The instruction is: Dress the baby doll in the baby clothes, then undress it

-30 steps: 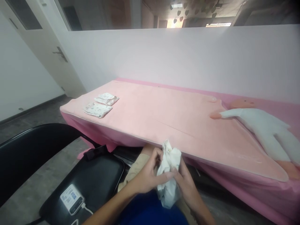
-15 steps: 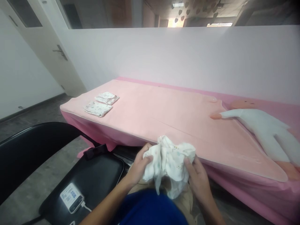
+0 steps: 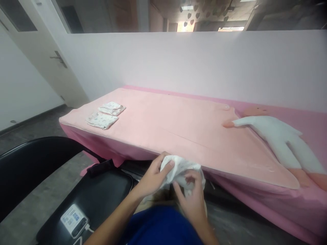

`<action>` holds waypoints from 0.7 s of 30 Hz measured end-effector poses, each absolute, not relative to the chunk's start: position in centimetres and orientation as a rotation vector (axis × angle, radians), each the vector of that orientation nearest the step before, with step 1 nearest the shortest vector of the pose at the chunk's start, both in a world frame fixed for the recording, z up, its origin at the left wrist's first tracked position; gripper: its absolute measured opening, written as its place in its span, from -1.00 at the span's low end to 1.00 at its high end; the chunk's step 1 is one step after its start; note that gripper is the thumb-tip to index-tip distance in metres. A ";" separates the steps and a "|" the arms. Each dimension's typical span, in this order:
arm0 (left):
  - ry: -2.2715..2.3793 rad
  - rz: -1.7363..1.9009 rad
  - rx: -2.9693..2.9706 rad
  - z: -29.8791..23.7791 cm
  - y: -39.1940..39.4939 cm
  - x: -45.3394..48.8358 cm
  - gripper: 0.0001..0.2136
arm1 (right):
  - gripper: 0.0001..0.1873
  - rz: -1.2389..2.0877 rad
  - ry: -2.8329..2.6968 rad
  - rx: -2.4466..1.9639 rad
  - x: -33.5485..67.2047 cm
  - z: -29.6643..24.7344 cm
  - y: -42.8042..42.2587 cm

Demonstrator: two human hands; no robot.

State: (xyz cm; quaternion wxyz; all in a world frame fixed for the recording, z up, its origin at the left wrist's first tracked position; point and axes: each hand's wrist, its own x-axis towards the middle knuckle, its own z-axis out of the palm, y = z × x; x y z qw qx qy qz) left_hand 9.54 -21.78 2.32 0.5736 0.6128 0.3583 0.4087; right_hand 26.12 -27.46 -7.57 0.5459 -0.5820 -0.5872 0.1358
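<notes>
A bunched white garment (image 3: pixel 180 165) with a faint print hangs over my lap at the table's near edge. My left hand (image 3: pixel 155 173) pinches its left side between thumb and fingers. At its right part is my right hand (image 3: pixel 192 195), thumb spread away from the bent fingers, which touch the inner folds. Cloth hides some fingertips. Farther off, two folded white printed garments, a nearer one (image 3: pixel 102 120) and a farther one (image 3: pixel 111 108), lie side by side on the table's left part.
A pale pink mat (image 3: pixel 153 115) covers the long table. On the right lies a doll (image 3: pixel 270 131) in a white suit. A black chair (image 3: pixel 102 197) at left carries a white device (image 3: pixel 74 220) with a cable and a dark phone-like object (image 3: pixel 100 168).
My right hand has let go of the garment's right edge and moved left, its fingers now in the folds. The garment is less spread out. The view has shifted slightly to the right.
</notes>
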 end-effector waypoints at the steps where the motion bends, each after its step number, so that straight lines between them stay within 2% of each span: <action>1: 0.830 0.937 1.458 2.6 -21.6 9.7 -0.75 | -0.67 0.362 -1.392 -1.384 26.0 -8.1 -27.1; 3: 0.819 0.911 1.498 3.1 -21.4 9.7 -0.74 | -0.66 0.348 -1.371 -1.391 26.6 -9.4 -26.1; 8: 0.843 0.918 1.543 4.1 -21.9 8.7 -0.75 | -0.47 -0.060 -1.307 -1.449 30.4 -13.4 -24.7; 11: 0.886 0.948 1.579 4.5 -22.5 8.1 -0.75 | -0.43 -0.136 -1.225 -1.502 32.7 -16.1 -25.4; 13: 0.922 0.988 1.613 4.6 -22.6 7.8 -0.75 | -0.27 0.039 -1.202 -1.508 33.8 -17.7 -26.2; 15: 0.948 1.042 1.640 4.5 -22.5 7.5 -0.77 | -0.13 0.360 -1.224 -1.497 34.6 -19.0 -26.7; 18: 1.005 1.122 1.661 4.1 -22.0 7.4 -0.76 | -0.25 0.762 -1.271 -1.512 35.2 -19.5 -26.8; 21: 1.094 1.176 1.663 3.5 -21.3 7.1 -0.75 | -0.41 0.906 -1.313 -1.505 35.7 -18.6 -26.5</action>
